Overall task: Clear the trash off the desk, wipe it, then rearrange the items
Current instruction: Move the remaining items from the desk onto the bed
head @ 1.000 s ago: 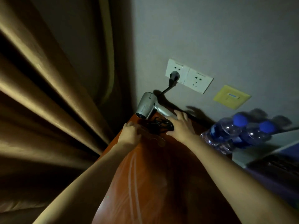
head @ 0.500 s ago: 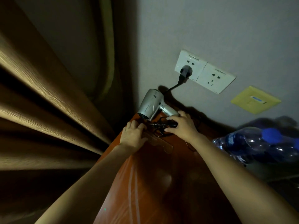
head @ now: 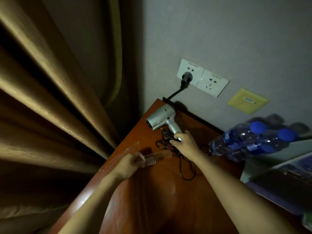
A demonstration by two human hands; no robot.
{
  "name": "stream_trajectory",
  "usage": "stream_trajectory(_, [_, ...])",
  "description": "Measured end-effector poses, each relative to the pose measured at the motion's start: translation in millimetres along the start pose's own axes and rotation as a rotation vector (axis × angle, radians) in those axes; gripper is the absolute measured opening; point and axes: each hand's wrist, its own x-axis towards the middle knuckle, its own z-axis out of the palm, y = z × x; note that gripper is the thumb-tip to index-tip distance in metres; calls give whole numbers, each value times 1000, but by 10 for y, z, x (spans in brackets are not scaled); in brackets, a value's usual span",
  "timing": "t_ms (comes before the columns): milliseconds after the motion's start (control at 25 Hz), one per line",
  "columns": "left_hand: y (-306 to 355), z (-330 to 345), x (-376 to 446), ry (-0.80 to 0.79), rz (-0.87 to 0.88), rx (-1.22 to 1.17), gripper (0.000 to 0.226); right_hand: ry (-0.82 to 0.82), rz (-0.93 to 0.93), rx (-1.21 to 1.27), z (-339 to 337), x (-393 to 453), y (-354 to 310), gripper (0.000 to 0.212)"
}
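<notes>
At the far corner of the desk point(head: 152, 191), just beyond my right hand point(head: 186, 146), the silver hair dryer point(head: 160, 119) lies on its side, barrel toward the curtain point(head: 50, 98), handle running back to my fingers, which are curled round the handle's end and the bunched cord point(head: 168, 141). The long axis of the handle points straight into that grip, so the right hand commands the dryer. My left hand point(head: 126, 164) pinches a clear comb point(head: 157, 157) by one end, teeth down, its length reaching toward the right wrist. The plug point(head: 185, 77) sits in the wall socket point(head: 190, 73). Water bottles point(head: 249, 141) lie right of the fingers. I judge rearranging under way.
</notes>
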Motion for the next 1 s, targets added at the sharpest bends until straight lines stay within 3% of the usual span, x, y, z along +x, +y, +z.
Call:
stream_trajectory(160, [93, 79, -368, 107, -4, -179, 11, 69, 54, 0, -19, -497, 142, 14])
stream_trajectory(400, [409, 393, -739, 124, 18, -222, 11, 219, 157, 189, -77, -1628, 427, 38])
stream_trajectory(560, [806, 876, -1068, 60, 85, -149, 5, 354, 221, 203, -177, -2574, 729, 23])
stream_trajectory(760, [1349, 1873, -1603, -61, 225, -35, 11, 603, 323, 328, -451, -3910, 1281, 22])
stream_trajectory(880, [1663, 2718, -2159, -205, 360, 24, 19, 752, 397, 370, -536, -4984, 1726, 26])
stream_trajectory(1000, [1866, 3619, -2780, -369, 454, 40, 22, 891, 524, 328, -515, -6099, 2133, 17])
